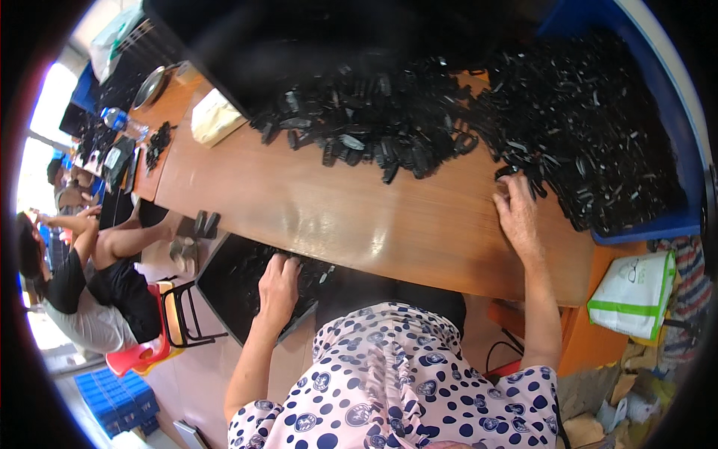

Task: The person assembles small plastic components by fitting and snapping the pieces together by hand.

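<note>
A heap of small black plastic parts (389,120) lies along the far side of the wooden table (336,202). My right hand (516,213) rests at the heap's right edge, its fingers bent around a curved black part (507,172). My left hand (278,290) is over a black tray (217,280) below the table's near edge, its fingers curled together. Whatever those left fingers hold, if anything, is hidden. More black pieces lie inside this tray.
A blue bin (649,229) full of black parts stands at the right. A white and green bag (632,295) hangs below it. A cream packet (215,118) and a plastic bottle (120,121) lie to the left. Another person (97,299) sits on a red chair at the left.
</note>
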{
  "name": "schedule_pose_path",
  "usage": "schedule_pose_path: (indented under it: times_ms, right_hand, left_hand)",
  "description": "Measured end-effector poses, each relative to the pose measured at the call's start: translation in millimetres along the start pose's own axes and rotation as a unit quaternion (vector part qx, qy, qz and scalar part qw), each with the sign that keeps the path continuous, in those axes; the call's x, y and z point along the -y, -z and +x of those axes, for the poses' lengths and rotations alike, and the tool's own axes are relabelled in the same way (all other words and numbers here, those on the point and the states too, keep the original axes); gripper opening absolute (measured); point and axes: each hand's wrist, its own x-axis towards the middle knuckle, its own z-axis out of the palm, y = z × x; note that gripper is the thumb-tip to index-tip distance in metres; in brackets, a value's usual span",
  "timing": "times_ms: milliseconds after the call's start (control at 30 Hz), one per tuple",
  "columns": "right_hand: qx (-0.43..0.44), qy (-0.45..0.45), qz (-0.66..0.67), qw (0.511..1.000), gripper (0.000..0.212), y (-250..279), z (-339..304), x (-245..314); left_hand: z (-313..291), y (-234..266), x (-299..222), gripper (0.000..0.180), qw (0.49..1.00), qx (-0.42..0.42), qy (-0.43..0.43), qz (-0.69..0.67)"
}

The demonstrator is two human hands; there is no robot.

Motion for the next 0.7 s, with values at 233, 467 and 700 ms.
schedule_pose_path:
  times_ms: [233, 467, 700]
  right_hand:
    - [0.018, 0.084, -0.19, 0.978, 0.03, -3.8, 40.1, -29.5]
    - [-0.124, 0.019, 0.011, 0.992, 0.034, -1.1, 50.9, -60.3]
    - [-0.106, -0.144, 0.448, 0.876, 0.042, 16.3, 31.3, -1.1]
  left_hand:
    - [-75.2, 28.2, 31.6, 0.019, 0.989, 0.011, 0.097, 0.109]
    - [63.1, 16.8, 7.6, 0.023, 0.989, -0.142, -0.025, -0.038]
    - [180.0, -42.9, -6.0, 0.034, 0.99, -0.129, 0.011, -0.059]
